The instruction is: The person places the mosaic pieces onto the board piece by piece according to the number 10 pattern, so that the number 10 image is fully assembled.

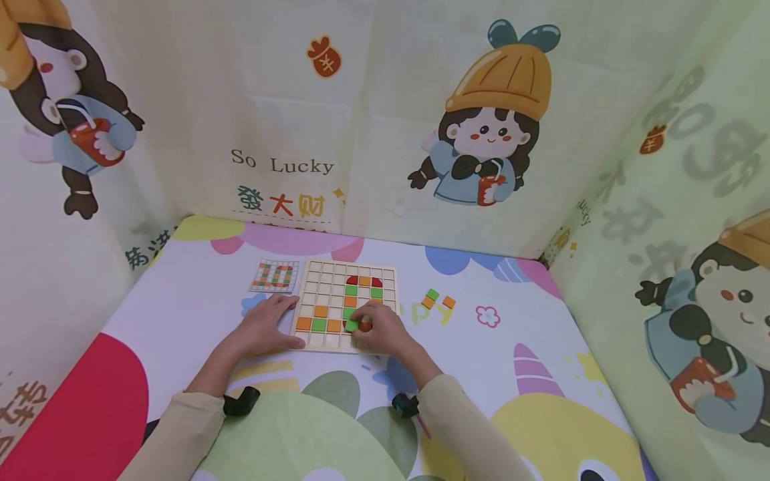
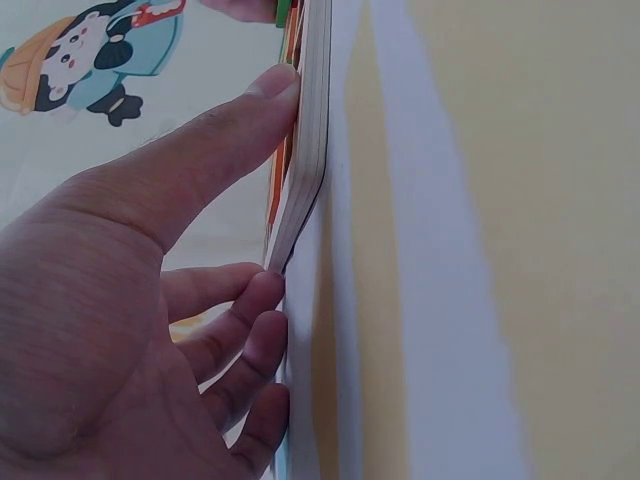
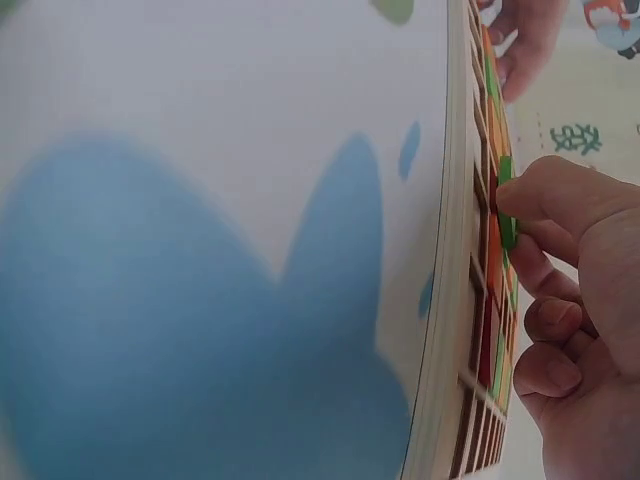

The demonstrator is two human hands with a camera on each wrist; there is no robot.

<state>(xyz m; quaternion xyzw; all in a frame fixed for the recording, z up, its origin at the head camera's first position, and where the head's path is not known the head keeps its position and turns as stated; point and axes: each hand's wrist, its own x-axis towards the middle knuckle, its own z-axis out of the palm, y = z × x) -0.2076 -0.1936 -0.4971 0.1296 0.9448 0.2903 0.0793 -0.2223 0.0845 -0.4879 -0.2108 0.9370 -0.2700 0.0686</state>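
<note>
A wooden grid board (image 1: 327,341) lies on the table with several orange, green and red tiles in its cells. My left hand (image 1: 265,324) rests flat at the board's left edge, thumb (image 2: 215,150) against its rim (image 2: 312,140). My right hand (image 1: 375,331) is at the board's lower right and pinches a green tile (image 1: 351,325) over a cell. In the right wrist view the green tile (image 3: 507,205) stands on edge between thumb and fingers, above the board (image 3: 460,300). A small pattern card (image 1: 275,275) lies left of the board.
Loose green and orange tiles (image 1: 434,299) lie on the printed tablecloth (image 1: 541,347) to the right of the board. Cartoon-printed cloth walls (image 1: 373,133) close in the back and both sides.
</note>
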